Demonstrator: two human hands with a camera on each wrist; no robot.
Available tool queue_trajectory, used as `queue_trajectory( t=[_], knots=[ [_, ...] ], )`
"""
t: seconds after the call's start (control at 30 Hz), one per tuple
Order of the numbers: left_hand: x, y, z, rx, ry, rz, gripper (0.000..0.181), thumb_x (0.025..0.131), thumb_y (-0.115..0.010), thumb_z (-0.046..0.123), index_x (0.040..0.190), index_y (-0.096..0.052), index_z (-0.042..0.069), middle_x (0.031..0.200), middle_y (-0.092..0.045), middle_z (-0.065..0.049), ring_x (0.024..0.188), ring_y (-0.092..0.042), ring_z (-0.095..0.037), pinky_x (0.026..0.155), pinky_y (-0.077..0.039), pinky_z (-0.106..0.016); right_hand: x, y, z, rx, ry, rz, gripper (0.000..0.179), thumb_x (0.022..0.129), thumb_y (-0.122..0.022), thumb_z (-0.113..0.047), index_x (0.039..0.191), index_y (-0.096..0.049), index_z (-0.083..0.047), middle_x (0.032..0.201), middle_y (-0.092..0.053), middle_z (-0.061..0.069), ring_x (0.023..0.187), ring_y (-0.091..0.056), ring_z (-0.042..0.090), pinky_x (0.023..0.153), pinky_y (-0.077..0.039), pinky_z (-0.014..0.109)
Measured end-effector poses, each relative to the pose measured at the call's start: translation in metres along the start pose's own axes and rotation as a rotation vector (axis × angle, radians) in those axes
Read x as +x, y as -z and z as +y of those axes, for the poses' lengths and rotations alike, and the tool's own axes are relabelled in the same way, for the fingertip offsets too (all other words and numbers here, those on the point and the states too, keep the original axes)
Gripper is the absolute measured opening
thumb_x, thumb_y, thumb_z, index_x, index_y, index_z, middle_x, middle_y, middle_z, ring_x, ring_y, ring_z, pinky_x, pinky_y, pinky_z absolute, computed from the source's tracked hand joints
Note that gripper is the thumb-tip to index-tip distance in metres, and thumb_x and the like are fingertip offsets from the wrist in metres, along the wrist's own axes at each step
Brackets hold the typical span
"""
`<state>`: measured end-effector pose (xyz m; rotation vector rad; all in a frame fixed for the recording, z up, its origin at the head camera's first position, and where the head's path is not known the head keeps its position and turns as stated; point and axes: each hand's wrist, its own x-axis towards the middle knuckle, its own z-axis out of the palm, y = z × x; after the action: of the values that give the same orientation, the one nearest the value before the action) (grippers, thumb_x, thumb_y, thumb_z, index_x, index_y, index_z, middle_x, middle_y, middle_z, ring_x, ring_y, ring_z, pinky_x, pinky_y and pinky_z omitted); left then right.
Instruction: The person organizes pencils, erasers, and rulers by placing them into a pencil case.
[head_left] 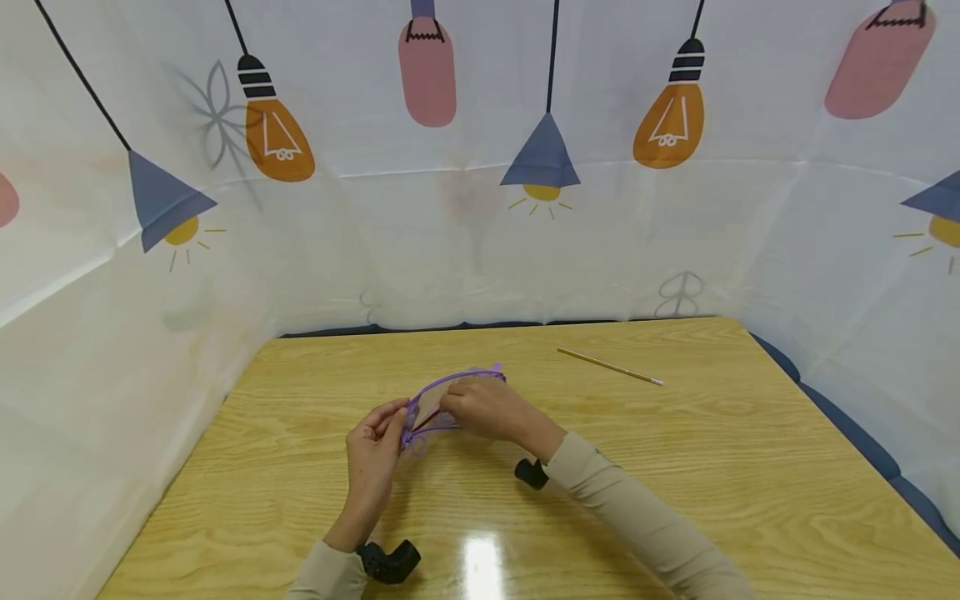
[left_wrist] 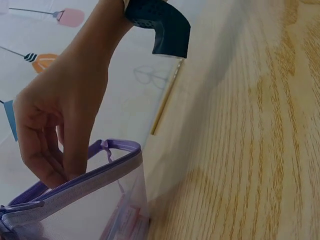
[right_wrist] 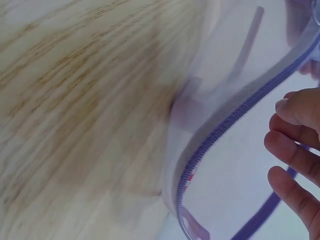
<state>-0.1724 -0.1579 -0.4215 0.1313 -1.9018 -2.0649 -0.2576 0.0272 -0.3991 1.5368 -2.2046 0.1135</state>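
Note:
A mesh zip pouch with purple edging is held above the table, its mouth unzipped and spread. My left hand pinches the near-left end of it between thumb and fingers. Over the opening is my right hand, its fingertips reaching down inside in the left wrist view. In the right wrist view those fingers are a little bent and apart, with nothing visible between them. A thin dark red stick lies in the mouth near the fingertips. Reddish items show through the mesh.
A gold-coloured pencil lies toward the back right of the wooden table. Black wrist-camera mounts sit at both wrists. A white printed cloth hangs around the table's back and sides.

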Motion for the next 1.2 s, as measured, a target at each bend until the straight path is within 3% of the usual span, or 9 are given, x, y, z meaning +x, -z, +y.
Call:
queue_trajectory(
  t=[0.23, 0.43, 0.67, 1.0, 1.2],
  knots=[
    [0.002, 0.001, -0.004, 0.002, -0.003, 0.012, 0.021, 0.098, -0.059, 0.009, 0.112, -0.068, -0.003, 0.098, -0.071, -0.016, 0.068, -0.061, -0.009, 0.048, -0.044, -0.018, -0.007, 0.009, 0.000, -0.017, -0.003, 0.066, 0.010, 0.087, -0.072, -0.008, 0.096, -0.071, -0.011, 0.094, -0.068, 0.000, 0.087, -0.065, 0.013, 0.078, -0.051, 0.023],
    [0.001, 0.002, -0.005, -0.014, 0.007, 0.014, 0.019, 0.098, -0.058, 0.007, 0.112, -0.069, -0.001, 0.098, -0.069, -0.022, 0.066, -0.062, -0.010, 0.047, -0.044, -0.019, -0.017, 0.019, 0.004, -0.035, -0.010, 0.142, 0.010, 0.085, -0.073, -0.007, 0.094, -0.070, -0.010, 0.092, -0.066, 0.000, 0.084, -0.064, 0.012, 0.072, -0.052, 0.024],
    [0.001, 0.001, -0.004, -0.031, -0.002, 0.005, 0.022, 0.098, -0.060, 0.008, 0.113, -0.067, -0.006, 0.093, -0.070, -0.020, 0.063, -0.061, -0.008, 0.046, -0.043, -0.018, -0.025, 0.030, 0.010, -0.038, 0.025, 0.212, 0.020, 0.080, -0.076, -0.007, 0.098, -0.068, -0.010, 0.093, -0.068, 0.001, 0.084, -0.062, 0.017, 0.074, -0.051, 0.029],
    [0.002, -0.001, -0.003, -0.033, 0.002, 0.008, 0.023, 0.097, -0.061, 0.008, 0.113, -0.066, -0.007, 0.093, -0.071, -0.016, 0.068, -0.063, -0.008, 0.051, -0.048, -0.019, -0.036, 0.039, 0.014, -0.042, -0.001, 0.191, 0.021, 0.083, -0.073, -0.012, 0.103, -0.068, -0.009, 0.095, -0.067, 0.002, 0.082, -0.061, 0.018, 0.068, -0.050, 0.031],
    [0.002, -0.002, -0.003, -0.032, 0.006, 0.011, 0.022, 0.097, -0.060, 0.006, 0.112, -0.066, -0.008, 0.096, -0.070, -0.018, 0.076, -0.067, -0.015, 0.056, -0.051, -0.018, -0.045, 0.044, 0.018, -0.044, -0.049, 0.173, 0.023, 0.084, -0.074, -0.017, 0.104, -0.068, -0.009, 0.095, -0.065, 0.002, 0.082, -0.060, 0.018, 0.068, -0.050, 0.034]
  ],
)
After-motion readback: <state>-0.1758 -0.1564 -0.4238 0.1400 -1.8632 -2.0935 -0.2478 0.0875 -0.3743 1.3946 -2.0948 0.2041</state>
